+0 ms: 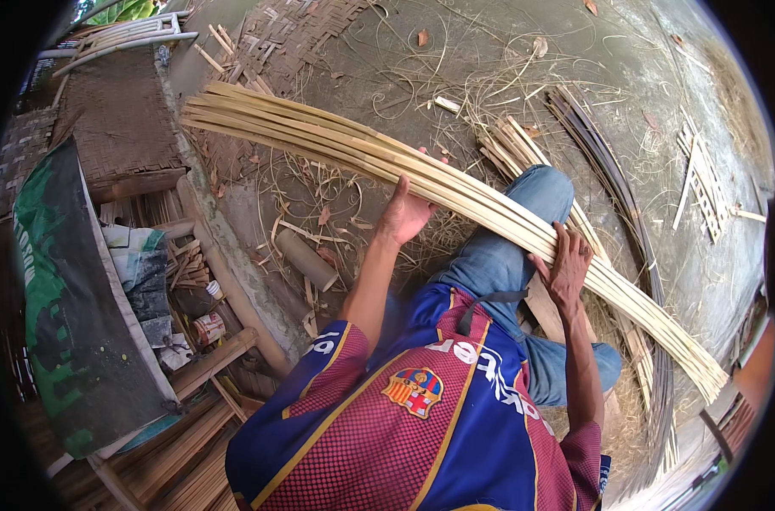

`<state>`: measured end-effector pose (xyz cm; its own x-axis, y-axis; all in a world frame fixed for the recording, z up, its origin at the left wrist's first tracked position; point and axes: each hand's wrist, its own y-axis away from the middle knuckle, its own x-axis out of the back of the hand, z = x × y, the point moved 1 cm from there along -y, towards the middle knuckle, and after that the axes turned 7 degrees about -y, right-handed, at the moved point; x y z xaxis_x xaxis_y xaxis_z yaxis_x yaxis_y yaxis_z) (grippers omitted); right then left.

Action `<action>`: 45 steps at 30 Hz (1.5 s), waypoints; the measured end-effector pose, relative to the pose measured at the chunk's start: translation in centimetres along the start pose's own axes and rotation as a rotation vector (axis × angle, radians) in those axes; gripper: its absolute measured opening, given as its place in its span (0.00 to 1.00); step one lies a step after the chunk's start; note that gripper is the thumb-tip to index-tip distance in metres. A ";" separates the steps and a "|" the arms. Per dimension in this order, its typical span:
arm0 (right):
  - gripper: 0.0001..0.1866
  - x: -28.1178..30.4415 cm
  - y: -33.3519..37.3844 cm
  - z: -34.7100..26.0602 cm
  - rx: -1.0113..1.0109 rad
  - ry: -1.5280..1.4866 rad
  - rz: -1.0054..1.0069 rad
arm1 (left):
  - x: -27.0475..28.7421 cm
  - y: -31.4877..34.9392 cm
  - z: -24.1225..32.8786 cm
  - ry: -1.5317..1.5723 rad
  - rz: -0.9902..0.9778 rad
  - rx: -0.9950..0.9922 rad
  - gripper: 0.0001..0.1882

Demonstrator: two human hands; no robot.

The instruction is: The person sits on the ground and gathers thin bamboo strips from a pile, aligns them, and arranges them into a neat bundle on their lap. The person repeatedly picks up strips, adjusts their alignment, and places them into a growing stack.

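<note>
A long bundle of pale bamboo strips lies slantwise across my raised knee, from the far left down to the near right. My left hand grips it near the middle from below, thumb on the near side and fingertips showing past the far edge. Farther right, my right hand is closed over the strips, fingers on top. Beneath and beyond the bundle, more pale strips rest on the ground, partly hidden by my leg. A curved bundle of dark strips lies to their right.
Thin shavings litter the concrete floor. A cut bamboo tube lies left of my legs. At left stand a bamboo frame and a dark green-printed sheet. A small slatted lattice piece lies at far right.
</note>
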<state>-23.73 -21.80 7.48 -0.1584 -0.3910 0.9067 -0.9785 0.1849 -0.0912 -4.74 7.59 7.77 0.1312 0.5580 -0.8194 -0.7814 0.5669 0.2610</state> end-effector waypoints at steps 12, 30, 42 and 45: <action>0.46 0.3 0.7 -1.0 -0.039 0.014 -0.015 | 22.1 7.7 -3.4 -1.776 0.913 0.032 0.16; 0.40 3.0 0.4 -1.7 -0.111 -0.242 -0.060 | 21.1 9.4 6.1 -0.884 1.499 -0.593 0.15; 0.23 3.6 -0.7 -4.3 -0.224 -0.571 0.231 | -0.3 9.5 20.9 -2.130 1.182 -1.406 0.08; 0.21 3.5 -0.5 -4.9 -0.222 -0.637 0.202 | -0.8 8.6 23.8 -1.719 1.135 -1.470 0.08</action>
<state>-23.10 -18.83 12.76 -0.4467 -0.7689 0.4574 -0.8826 0.4625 -0.0845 2.95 26.41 22.77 -0.8404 0.3868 0.3797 -0.4967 -0.2694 -0.8250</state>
